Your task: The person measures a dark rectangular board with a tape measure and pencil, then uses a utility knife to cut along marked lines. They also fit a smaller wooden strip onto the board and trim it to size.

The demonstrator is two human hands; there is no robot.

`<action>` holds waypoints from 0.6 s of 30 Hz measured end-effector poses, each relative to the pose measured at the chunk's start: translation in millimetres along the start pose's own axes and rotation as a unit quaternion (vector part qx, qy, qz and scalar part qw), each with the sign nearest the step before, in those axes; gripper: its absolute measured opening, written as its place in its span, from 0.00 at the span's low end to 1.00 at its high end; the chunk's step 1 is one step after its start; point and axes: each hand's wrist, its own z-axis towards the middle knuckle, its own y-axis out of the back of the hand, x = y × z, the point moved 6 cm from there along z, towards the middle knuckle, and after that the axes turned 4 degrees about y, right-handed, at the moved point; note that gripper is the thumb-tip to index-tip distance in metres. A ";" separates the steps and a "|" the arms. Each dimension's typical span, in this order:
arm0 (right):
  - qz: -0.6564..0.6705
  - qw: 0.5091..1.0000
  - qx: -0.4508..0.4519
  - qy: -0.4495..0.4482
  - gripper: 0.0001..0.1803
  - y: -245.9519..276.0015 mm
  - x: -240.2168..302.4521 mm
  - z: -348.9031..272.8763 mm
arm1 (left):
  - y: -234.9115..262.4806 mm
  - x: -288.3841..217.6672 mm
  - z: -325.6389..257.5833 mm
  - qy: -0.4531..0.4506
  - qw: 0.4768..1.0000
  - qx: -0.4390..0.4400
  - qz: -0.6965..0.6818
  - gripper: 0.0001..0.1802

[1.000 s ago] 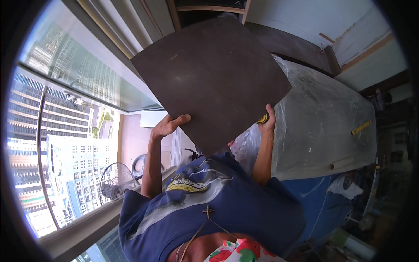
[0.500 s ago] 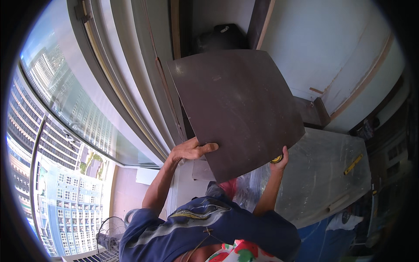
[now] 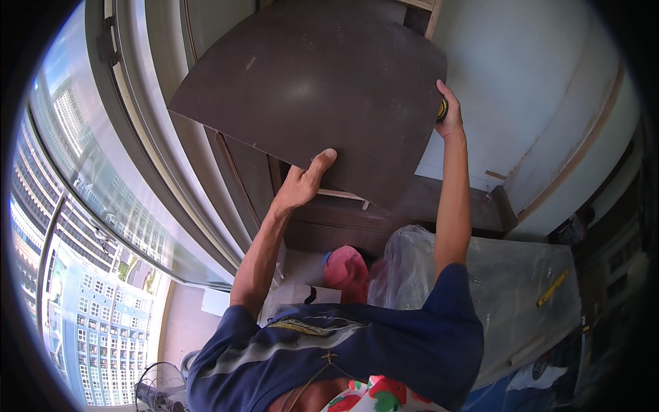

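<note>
A: What's at your far left?

B: One wire-caged fan [image 3: 159, 388], low down, with the window frame [image 3: 180, 159] above it. A corner of your one dark brown panel [image 3: 309, 89] overlaps that frame in view; the gap can't be judged from here.

A: And your left hand [image 3: 302, 184]?

B: Partly closed over the panel's near edge, thumb flat on the upper face, fingers mostly hidden beneath. You have the panel raised and tilted ahead of you.

A: Below that?

B: One pink bundle [image 3: 347, 273], well under the panel's near corner.

A: Your right hand [image 3: 450, 117]?

B: Curled around one yellow-and-black tape measure [image 3: 443, 110] at the panel's right edge, thumb up. You can't tell how firmly it grips the panel. Past that edge, there's open room before the pale wall [image 3: 511, 89].

A: Farthest right?

B: One yellow spirit level [image 3: 552, 288] on a plastic-covered surface [image 3: 522, 264], well apart from your panel.
</note>
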 end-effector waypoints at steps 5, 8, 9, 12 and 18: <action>-0.050 0.999 -0.015 0.016 0.29 -13.5 19.8 46.7 | -9.2 -16.7 46.9 -0.072 0.996 -0.029 -0.041 0.23; -0.068 0.998 0.000 0.006 0.29 -21.9 31.8 64.6 | -7.4 -18.3 62.5 -0.082 0.993 -0.027 -0.078 0.23; -0.071 0.997 0.010 -0.003 0.28 -24.7 37.1 70.3 | -6.0 -16.8 64.1 -0.079 0.992 -0.028 -0.095 0.23; -0.099 0.995 -0.001 0.006 0.27 -26.2 42.9 77.9 | -5.0 -14.5 60.3 -0.105 0.985 -0.018 -0.136 0.23; -0.130 0.991 -0.023 0.025 0.29 -32.3 44.6 85.3 | -10.6 -23.8 64.1 -0.110 0.988 -0.037 -0.105 0.24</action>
